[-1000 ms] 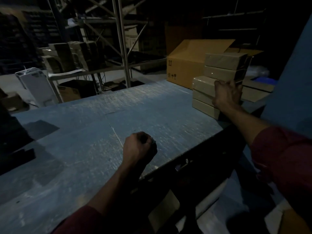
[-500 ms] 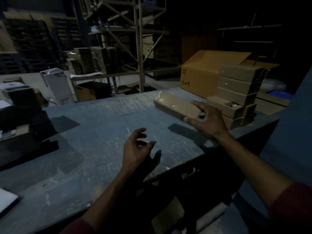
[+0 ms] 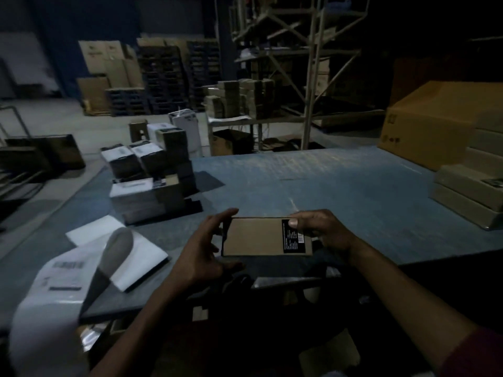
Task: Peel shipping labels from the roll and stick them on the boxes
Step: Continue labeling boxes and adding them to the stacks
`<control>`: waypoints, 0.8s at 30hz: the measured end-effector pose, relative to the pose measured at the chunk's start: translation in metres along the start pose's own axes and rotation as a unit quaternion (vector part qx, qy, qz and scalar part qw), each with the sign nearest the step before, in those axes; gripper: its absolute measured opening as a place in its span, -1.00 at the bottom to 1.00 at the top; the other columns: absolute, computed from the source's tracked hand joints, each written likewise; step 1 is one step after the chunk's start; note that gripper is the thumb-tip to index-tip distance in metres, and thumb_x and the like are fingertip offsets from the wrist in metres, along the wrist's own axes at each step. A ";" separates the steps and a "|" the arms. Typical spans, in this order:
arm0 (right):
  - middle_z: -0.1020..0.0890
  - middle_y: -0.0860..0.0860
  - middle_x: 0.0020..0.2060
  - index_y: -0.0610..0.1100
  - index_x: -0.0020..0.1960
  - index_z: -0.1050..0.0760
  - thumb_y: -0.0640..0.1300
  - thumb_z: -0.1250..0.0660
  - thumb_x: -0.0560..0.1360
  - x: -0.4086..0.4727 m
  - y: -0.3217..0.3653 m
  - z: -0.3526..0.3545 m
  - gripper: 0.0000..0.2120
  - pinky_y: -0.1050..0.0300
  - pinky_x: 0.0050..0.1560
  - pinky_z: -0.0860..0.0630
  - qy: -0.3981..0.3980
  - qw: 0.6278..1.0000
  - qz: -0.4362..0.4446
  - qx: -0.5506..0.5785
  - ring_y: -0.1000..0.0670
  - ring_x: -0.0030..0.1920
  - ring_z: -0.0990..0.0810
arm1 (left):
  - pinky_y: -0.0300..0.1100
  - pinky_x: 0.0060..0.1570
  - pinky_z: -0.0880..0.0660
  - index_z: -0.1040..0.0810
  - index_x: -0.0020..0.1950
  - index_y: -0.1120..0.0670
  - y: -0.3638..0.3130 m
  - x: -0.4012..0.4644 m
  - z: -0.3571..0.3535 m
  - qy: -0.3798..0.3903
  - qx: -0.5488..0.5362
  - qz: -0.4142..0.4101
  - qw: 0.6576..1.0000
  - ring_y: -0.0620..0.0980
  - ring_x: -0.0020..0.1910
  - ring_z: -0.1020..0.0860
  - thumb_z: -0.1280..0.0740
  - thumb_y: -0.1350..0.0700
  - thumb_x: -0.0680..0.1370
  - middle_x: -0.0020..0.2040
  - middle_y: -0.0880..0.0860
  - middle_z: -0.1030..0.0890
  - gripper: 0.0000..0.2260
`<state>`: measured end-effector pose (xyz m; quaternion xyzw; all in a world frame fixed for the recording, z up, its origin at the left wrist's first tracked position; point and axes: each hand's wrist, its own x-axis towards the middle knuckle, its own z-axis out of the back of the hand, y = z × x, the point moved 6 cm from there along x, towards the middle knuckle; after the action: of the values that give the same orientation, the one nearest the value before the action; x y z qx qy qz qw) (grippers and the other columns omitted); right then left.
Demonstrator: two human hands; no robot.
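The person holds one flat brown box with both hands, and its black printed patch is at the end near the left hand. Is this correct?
Not quite. In the head view the box is held by the left hand and the right hand, but the black printed patch is at the end near the right hand.

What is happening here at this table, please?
A person holds one small cardboard box with both hands just above the near edge of the blue table. The left hand grips its left end and the right hand grips its right end, thumb on a black printed patch. No white shipping label is on its top face yet. The strip of white labels lies curled at the left, and boxes with white labels are stacked behind it.
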<state>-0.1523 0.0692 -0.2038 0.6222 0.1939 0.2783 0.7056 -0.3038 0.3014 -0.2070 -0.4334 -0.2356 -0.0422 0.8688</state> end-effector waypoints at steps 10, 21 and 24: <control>-0.72 0.16 -0.26 0.01 -0.17 -0.72 0.12 -0.49 0.52 0.017 0.000 -0.064 -0.79 0.18 -0.17 -0.48 -0.038 0.958 0.033 -0.282 0.21 -0.23 -0.65 | -0.25 -0.01 -0.56 -0.54 0.39 -0.29 0.037 -0.050 0.045 -0.020 0.092 0.123 0.988 -0.31 0.01 -0.61 -0.57 -0.32 0.17 0.18 -0.24 -0.66 -0.22; -0.71 0.09 0.06 0.07 0.16 -0.67 0.24 -0.39 0.45 0.021 0.070 -0.144 -0.62 0.07 0.12 -0.54 -0.073 0.879 0.172 -0.438 -0.06 0.10 -0.63 | -0.40 -0.20 -0.46 -0.61 0.35 -0.20 0.022 -0.062 0.112 -0.109 0.114 0.129 0.979 -0.25 -0.18 -0.58 -0.59 -0.31 0.36 0.07 -0.19 -0.67 -0.41; -0.70 0.20 -0.01 0.09 0.18 -0.67 0.13 -0.48 0.50 0.017 0.091 -0.205 -0.72 0.20 0.00 -0.51 0.007 0.907 0.182 -0.380 0.16 -0.08 -0.62 | -0.24 -0.23 -0.52 -0.71 0.15 -0.12 0.026 -0.082 0.176 -0.246 0.104 0.136 0.954 -0.14 -0.28 -0.58 -0.54 -0.25 0.37 -0.06 -0.16 -0.72 -0.59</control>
<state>-0.2801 0.2449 -0.1439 0.3295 -0.0378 0.4586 0.8245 -0.4349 0.4428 -0.1719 -0.3651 -0.3842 0.2094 0.8217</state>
